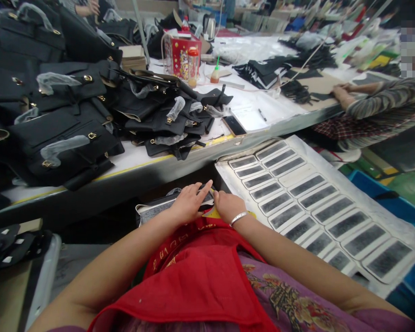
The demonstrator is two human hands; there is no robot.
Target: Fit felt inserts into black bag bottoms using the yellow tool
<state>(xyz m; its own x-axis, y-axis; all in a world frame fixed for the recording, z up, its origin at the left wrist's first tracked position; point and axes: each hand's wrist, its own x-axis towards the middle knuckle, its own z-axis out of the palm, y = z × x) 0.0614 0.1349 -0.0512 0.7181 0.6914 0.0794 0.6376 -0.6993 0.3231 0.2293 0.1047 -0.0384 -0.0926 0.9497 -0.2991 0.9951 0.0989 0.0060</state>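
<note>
My left hand [190,202] lies flat with fingers stretched out on a grey rectangular piece [159,210] resting on my lap, above a red apron [197,272]. My right hand [228,205], with a silver bracelet at the wrist, sits just right of it with fingers curled at the piece's right end; what they pinch is hidden. A yellow object [212,213] shows under the hands.
A white board [394,216] at my right carries several grey rectangular pieces in rows. The long table [141,159] ahead holds piles of black handbags [62,138], a phone [234,125], a pen, bottles and a red box. Another person's arm [373,99] rests at the far right.
</note>
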